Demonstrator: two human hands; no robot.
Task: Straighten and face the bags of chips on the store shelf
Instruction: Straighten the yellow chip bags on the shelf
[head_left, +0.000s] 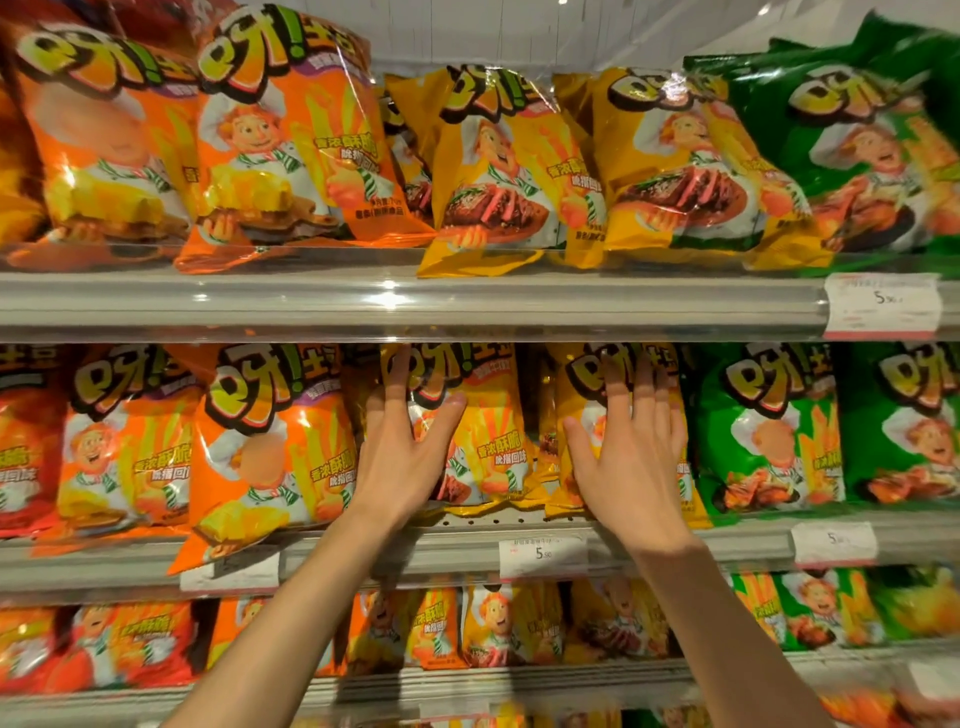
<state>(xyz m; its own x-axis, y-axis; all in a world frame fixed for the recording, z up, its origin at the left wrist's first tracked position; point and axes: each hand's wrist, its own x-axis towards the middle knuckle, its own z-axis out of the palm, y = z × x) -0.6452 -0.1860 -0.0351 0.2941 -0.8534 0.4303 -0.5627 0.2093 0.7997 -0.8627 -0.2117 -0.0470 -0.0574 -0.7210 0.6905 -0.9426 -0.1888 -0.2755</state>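
Fingers spread wide and flat, gripping nothing: left hand (402, 447) pressed on one yellow chip bag (483, 436), right hand (631, 447) on the neighbouring yellow bag (574, 441), both on the middle shelf (649, 545). Risk, by judgement: too hard a push, bags tipped backward or crushed; orange bag (265, 457) alongside already overhanging, easily knocked off.

White price tag (881, 305) reading 5.90 is clipped to the upper rail at right, two similar price tags (543, 556) (834, 543) sit on the middle rail, and a blurred label (230, 569) sits further left.
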